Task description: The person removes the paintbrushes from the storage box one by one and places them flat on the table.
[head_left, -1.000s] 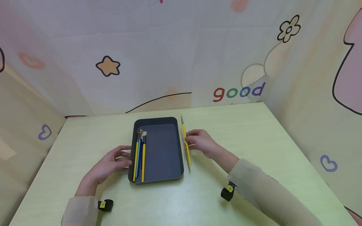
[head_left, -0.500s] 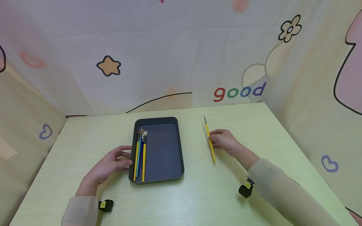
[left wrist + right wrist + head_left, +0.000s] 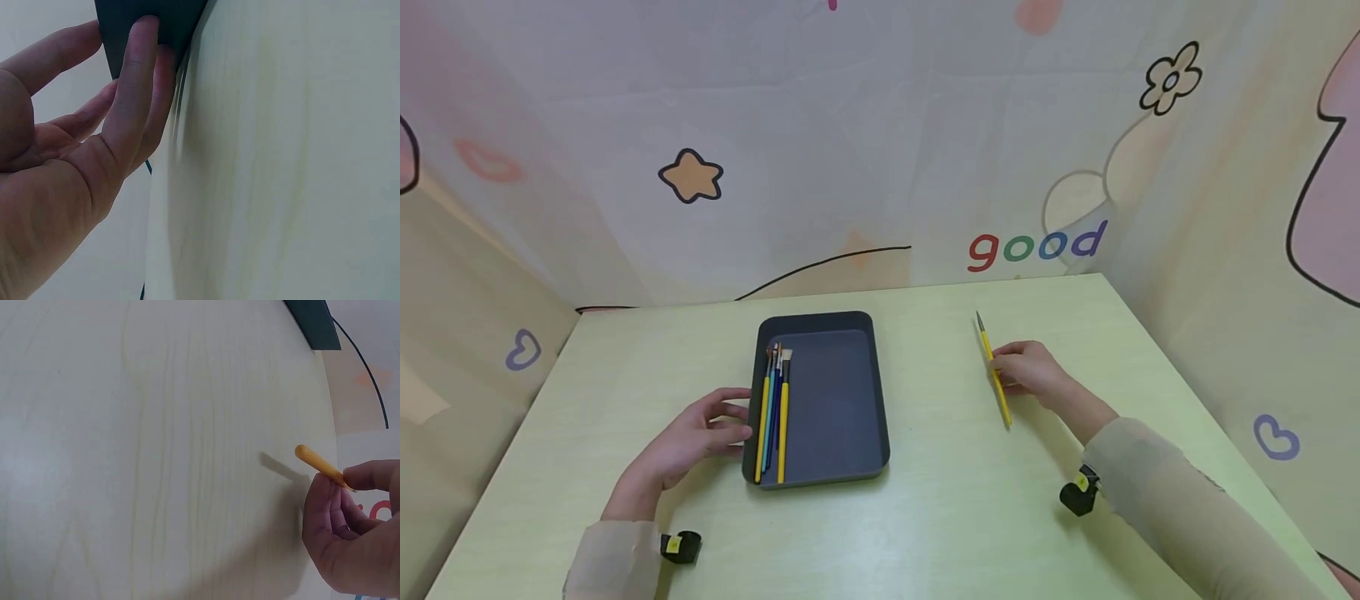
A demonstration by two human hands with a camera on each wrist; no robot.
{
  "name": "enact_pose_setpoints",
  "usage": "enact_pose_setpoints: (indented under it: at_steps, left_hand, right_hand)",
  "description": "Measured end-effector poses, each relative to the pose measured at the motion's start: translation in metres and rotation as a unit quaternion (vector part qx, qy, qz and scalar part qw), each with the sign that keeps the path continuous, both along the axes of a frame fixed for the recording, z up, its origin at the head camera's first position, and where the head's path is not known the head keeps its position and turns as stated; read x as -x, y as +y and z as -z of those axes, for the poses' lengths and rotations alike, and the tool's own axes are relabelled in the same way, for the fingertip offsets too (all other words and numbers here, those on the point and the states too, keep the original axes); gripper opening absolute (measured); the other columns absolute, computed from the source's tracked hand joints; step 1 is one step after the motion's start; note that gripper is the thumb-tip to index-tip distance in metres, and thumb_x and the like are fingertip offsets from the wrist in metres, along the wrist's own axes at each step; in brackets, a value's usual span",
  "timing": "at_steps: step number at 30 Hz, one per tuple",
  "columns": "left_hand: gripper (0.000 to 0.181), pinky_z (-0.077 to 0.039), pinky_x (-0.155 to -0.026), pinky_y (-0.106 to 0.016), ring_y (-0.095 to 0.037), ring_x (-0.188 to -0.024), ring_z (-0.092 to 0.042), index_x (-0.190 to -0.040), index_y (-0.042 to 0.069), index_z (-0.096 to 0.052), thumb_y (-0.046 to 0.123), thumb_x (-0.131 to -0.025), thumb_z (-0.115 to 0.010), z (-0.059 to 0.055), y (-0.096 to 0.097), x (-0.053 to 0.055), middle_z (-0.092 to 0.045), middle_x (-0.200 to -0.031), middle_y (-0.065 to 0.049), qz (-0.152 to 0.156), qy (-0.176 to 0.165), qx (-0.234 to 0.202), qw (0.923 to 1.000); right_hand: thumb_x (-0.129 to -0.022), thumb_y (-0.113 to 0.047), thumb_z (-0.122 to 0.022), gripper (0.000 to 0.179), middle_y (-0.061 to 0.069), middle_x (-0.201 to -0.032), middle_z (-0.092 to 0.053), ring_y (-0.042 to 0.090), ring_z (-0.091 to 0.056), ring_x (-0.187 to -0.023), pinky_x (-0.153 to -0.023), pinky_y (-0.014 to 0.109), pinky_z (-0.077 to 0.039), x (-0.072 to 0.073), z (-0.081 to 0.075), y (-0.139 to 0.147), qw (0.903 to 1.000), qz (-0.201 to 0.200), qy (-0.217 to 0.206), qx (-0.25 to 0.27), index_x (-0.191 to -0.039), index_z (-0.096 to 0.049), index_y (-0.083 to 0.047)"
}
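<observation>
My right hand (image 3: 1032, 371) pinches a paintbrush (image 3: 1002, 402) by its yellow handle between thumb and fingers, bristle end pointing to the back. In the right wrist view the orange-looking end of the handle (image 3: 317, 461) sticks out past the fingertips, its shadow on the table. A dark grey rectangular tray (image 3: 835, 408) lies left of it. Several paintbrushes (image 3: 783, 425), with yellow, light blue and dark blue handles, lie side by side along the tray's left wall. Against that wall's outside rest the loosely spread fingers of my left hand (image 3: 696, 433), also seen in the left wrist view touching the tray (image 3: 140, 31).
The pale wood-grain table (image 3: 925, 533) ends at a printed cloth (image 3: 850, 150) at the back, with cloth on both sides too. A black wrist camera (image 3: 681, 547) sits at the left sleeve and another camera (image 3: 1079, 492) at the right one.
My right hand has moved right with the paintbrush, away from beside the tray's right wall. My left hand and the tray have stayed in place.
</observation>
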State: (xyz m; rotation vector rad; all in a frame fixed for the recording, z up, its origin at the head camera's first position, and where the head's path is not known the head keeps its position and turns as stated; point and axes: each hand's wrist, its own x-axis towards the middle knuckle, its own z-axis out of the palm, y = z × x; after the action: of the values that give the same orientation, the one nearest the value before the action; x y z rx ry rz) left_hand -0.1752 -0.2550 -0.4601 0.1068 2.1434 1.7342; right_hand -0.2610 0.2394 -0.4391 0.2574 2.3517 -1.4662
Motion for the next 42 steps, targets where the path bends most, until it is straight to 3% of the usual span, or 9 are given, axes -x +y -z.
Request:
enact_pose_setpoints:
  at_steps: [8,16,23,27,32,35,42]
  left_hand:
    - [0.067,-0.059,-0.089,-0.046,-0.032,-0.112,-0.062,-0.155,0.000,-0.034,0.006,-0.098,-0.069,-0.001,0.002,0.000,-0.048,-0.135,-0.027,0.003,-0.003,-0.001,1.0000]
    - [0.068,-0.059,-0.089,-0.046,-0.033,-0.112,-0.062,-0.155,0.000,-0.034,0.006,-0.097,-0.069,-0.001,0.000,0.001,-0.048,-0.136,-0.028,0.003,-0.002,-0.003,1.0000]
    - [0.068,-0.059,-0.089,-0.046,-0.032,-0.113,-0.062,-0.155,0.000,-0.034,0.006,-0.097,-0.070,-0.001,0.000,0.001,-0.048,-0.136,-0.028,0.001,-0.002,-0.001,1.0000]
    - [0.069,-0.059,-0.089,-0.046,-0.033,-0.112,-0.062,-0.155,-0.001,-0.034,0.006,-0.097,-0.070,-0.001,0.000,0.000,-0.048,-0.135,-0.028,0.001,0.000,0.000,1.0000]
    - [0.068,-0.059,-0.089,-0.046,-0.033,-0.112,-0.062,-0.154,0.000,-0.035,0.006,-0.097,-0.070,-0.002,0.000,0.000,-0.048,-0.135,-0.028,0.001,0.000,0.003,1.0000]
    - [0.067,-0.059,-0.089,-0.046,-0.033,-0.111,-0.062,-0.154,0.000,-0.035,0.007,-0.097,-0.069,-0.002,0.001,0.001,-0.049,-0.134,-0.027,0.001,-0.002,0.007,1.0000]
    - [0.067,-0.059,-0.089,-0.046,-0.032,-0.110,-0.062,-0.154,0.001,-0.035,0.009,-0.097,-0.070,-0.003,0.002,0.002,-0.049,-0.133,-0.026,0.001,-0.004,0.013,0.9999]
  right_hand:
    - [-0.100,-0.011,-0.060,0.036,0.018,-0.108,-0.063,0.019,-0.063,-0.082,-0.071,0.029,-0.061,0.001,0.004,0.011,0.9971,0.014,0.022,-0.071,-0.129,-0.059,0.010]
    - [-0.096,-0.005,-0.061,0.028,0.021,-0.099,-0.068,0.015,-0.065,-0.067,-0.060,0.027,-0.059,0.002,0.006,0.017,0.9873,0.000,0.082,-0.136,-0.119,-0.063,0.012]
    - [-0.094,-0.003,-0.062,0.024,0.019,-0.095,-0.069,0.013,-0.062,-0.063,-0.056,0.024,-0.056,0.003,0.007,0.017,0.9797,-0.013,0.103,-0.171,-0.113,-0.065,0.011]
    - [-0.095,-0.005,-0.061,0.024,0.019,-0.097,-0.068,0.015,-0.062,-0.065,-0.057,0.025,-0.056,0.003,0.007,0.017,0.9776,-0.019,0.106,-0.181,-0.113,-0.064,0.011]
    - [-0.097,-0.010,-0.059,0.027,0.020,-0.102,-0.065,0.024,-0.061,-0.081,-0.065,0.028,-0.052,0.001,0.002,0.014,0.9688,-0.023,0.129,-0.210,-0.115,-0.063,0.010]
    - [-0.097,-0.012,-0.060,0.026,0.018,-0.101,-0.065,0.027,-0.059,-0.085,-0.068,0.030,-0.049,0.002,-0.002,0.009,0.9643,-0.025,0.158,-0.211,-0.113,-0.064,0.008]
    - [-0.098,-0.013,-0.064,0.023,0.015,-0.098,-0.065,0.026,-0.057,-0.086,-0.070,0.029,-0.048,0.003,-0.010,-0.020,0.9671,-0.057,0.193,-0.155,-0.110,-0.067,0.006]
